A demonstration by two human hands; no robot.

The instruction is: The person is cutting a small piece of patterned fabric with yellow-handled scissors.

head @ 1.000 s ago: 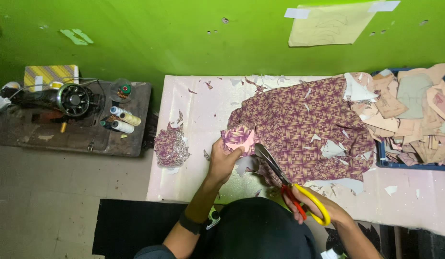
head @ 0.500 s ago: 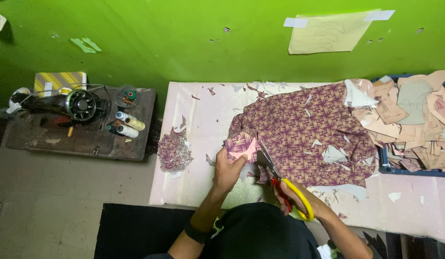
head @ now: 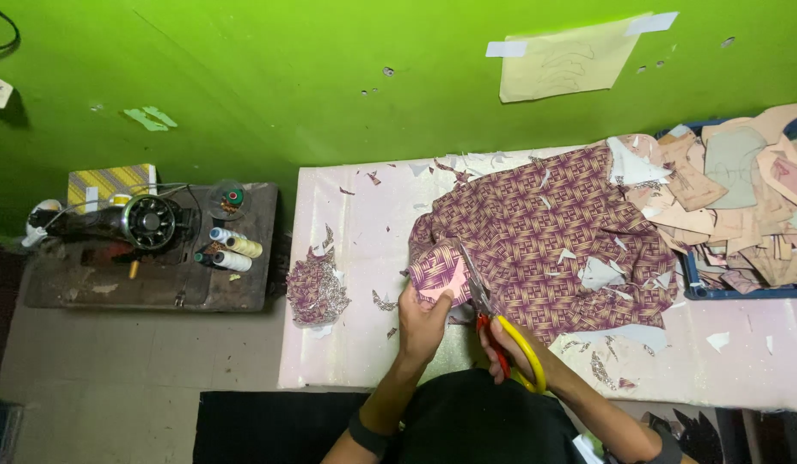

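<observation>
A maroon patterned cloth (head: 545, 236) lies spread on the pale pink table (head: 355, 258). My left hand (head: 422, 322) pinches a folded corner of that cloth with a pink pattern piece (head: 443, 273) on it. My right hand (head: 502, 348) grips scissors (head: 497, 322) with yellow and red handles. Their blades point up and left, into the cloth beside the pink piece. My head and dark shirt hide the table's near edge below the hands.
A pile of cut patterned scraps (head: 315, 288) sits at the table's left edge. A blue tray (head: 742, 198) of tan cardboard pattern pieces fills the right end. A sewing machine (head: 115, 225) with thread spools stands on a low stand at left. A paper sheet (head: 570, 62) is taped to the green wall.
The view has shifted a little. My hands stay at the cloth's corner, and the scissors have moved slightly forward along the pink piece.
</observation>
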